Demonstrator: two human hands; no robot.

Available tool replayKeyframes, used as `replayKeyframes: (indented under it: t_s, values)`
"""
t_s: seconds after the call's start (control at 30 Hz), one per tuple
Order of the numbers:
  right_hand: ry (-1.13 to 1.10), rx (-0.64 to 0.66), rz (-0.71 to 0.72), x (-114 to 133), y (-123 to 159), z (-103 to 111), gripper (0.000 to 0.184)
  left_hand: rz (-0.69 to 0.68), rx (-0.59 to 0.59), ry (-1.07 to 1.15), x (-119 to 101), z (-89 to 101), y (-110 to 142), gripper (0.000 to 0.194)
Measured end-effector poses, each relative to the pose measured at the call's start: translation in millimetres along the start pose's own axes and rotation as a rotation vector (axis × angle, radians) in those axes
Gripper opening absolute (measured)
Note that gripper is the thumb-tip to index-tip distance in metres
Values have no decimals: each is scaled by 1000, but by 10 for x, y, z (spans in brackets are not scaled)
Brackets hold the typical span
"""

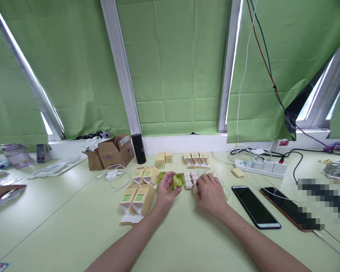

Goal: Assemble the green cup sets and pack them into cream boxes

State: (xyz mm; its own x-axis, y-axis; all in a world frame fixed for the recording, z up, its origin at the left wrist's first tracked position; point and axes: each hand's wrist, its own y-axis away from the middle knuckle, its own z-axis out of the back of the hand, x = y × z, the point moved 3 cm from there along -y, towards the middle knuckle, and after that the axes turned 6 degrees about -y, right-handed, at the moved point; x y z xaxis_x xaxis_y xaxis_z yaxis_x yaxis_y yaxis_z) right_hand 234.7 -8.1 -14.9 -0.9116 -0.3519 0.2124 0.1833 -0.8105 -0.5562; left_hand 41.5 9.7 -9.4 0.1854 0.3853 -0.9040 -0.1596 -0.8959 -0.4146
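Note:
Between the thumb and fingers of my left hand (167, 189) is a small green plastic case (178, 180), tilted so its hollow inside shows. More green pieces (161, 175) lie behind that hand, partly hidden by it. My right hand (211, 190) is bent over the table with its fingers pinched at a small white cylinder (196, 188). Beside its fingertips stand several white cylinders (188, 181) in rows. Clear rounded plastic pieces (226, 190) lie behind and to the right of my right hand, partly covered by it.
Opened cardboard boxes (141, 200) stand left of my left hand. More small boxes (196, 160) are farther back, near a black bottle (138, 149) and a brown carton (116, 153). On the right lie a phone (255, 207), a second phone (289, 206) and a power strip (272, 170) with cables.

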Motion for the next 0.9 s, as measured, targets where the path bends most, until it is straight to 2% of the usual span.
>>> replayKeyframes:
  t_s: [0.07, 0.2, 0.37, 0.43, 0.63, 0.9]
  values:
    - [-198, -52, -28, -16, -12, 27, 21, -8, -10, -10, 9, 9, -2, 55]
    - [-737, -163, -87, -68, -41, 39, 13, -38, -53, -81, 35, 46, -12, 53]
    - [-1461, -150, -299, -66, -58, -80, 38, -67, -76, -159, 67, 84, -27, 53]
    - [-1668, -144, -365, -28, -61, -116, 41, -68, -85, -178, 79, 95, -30, 53]
    - [-1979, -50, -468, 77, -58, -114, 40, -62, -83, -229, 107, 108, -32, 51]
    - [-2038, -6, -462, 95, -40, -106, 44, -66, -60, -235, 88, 84, -31, 50]
